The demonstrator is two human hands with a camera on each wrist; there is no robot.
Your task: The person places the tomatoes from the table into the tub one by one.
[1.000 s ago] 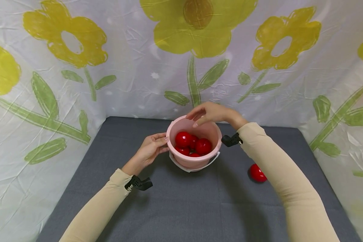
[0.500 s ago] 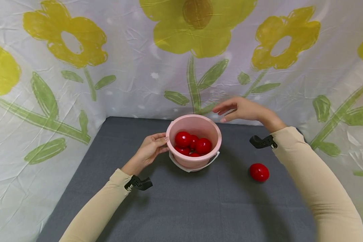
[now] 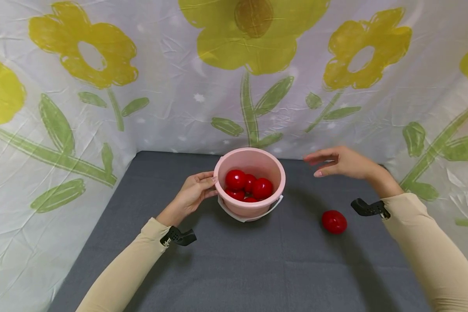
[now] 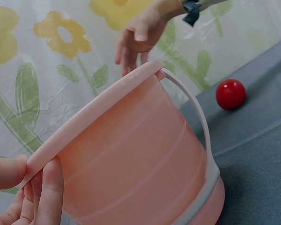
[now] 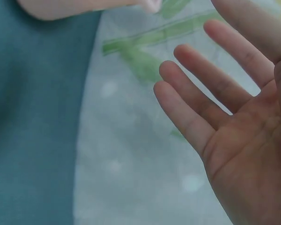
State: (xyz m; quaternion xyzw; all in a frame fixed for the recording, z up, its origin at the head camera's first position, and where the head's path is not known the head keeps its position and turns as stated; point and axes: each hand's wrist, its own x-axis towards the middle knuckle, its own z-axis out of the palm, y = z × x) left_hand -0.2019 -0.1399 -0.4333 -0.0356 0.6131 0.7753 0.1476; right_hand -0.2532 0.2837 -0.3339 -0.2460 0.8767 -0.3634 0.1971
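Note:
A pink bucket (image 3: 249, 208) with a white handle (image 4: 196, 122) stands tilted slightly toward me, and several shiny red balls (image 3: 262, 188) lie inside it. My left hand (image 3: 191, 194) pinches the bucket's rim at its left side, thumb above and fingers beneath. Right of the bucket, my right hand (image 3: 343, 162) hovers in the air with its fingers spread and relaxed, holding nothing. In the right wrist view its palm (image 5: 248, 150) is bare. Another red ball (image 3: 334, 222), slightly oval from above, rests on the cloth below and in front of that hand.
A dark grey cloth (image 3: 234, 268) covers the table. Behind and on both sides hangs a white curtain (image 3: 167, 99) printed with yellow flowers and green leaves. Black wrist cameras (image 3: 179, 236) are strapped on both forearms.
My right hand has moved from over the bucket to the right and now hangs lower, past the bucket's side. The left hand, the bucket and the loose ball have stayed put.

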